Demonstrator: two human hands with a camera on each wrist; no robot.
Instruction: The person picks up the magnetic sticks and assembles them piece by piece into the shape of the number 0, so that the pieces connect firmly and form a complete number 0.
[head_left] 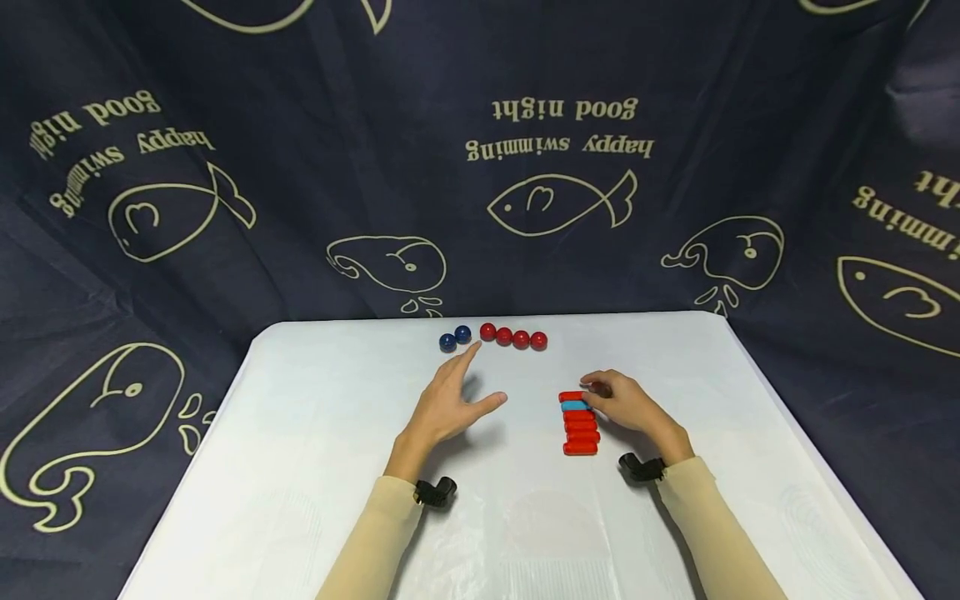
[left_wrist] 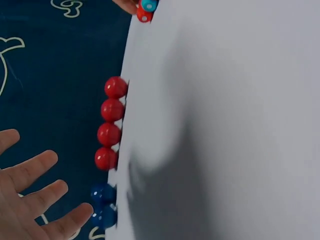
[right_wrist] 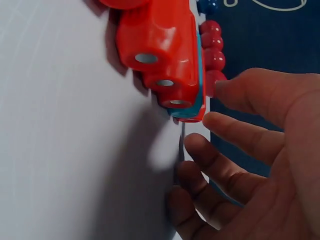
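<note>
My right hand (head_left: 624,402) is at the far end of a column of short plastic cylinders. In that column are several red cylinders (head_left: 581,448) and one light-blue cylinder (head_left: 573,406), lying side by side. In the right wrist view, the thumb and index fingertip are right by the far red cylinder (right_wrist: 192,119), spread a little apart, and the other fingers are loosely bent. My left hand (head_left: 444,407) hovers over the table with fingers extended, holding nothing. Nearest its fingertips are two dark-blue balls (head_left: 447,342) and a row of red balls (head_left: 521,339).
A white table (head_left: 337,433) carries everything, and the balls stand near its far edge. Behind hangs a dark cloth (head_left: 420,192) printed with fish and whales. Each wrist wears a black camera strap.
</note>
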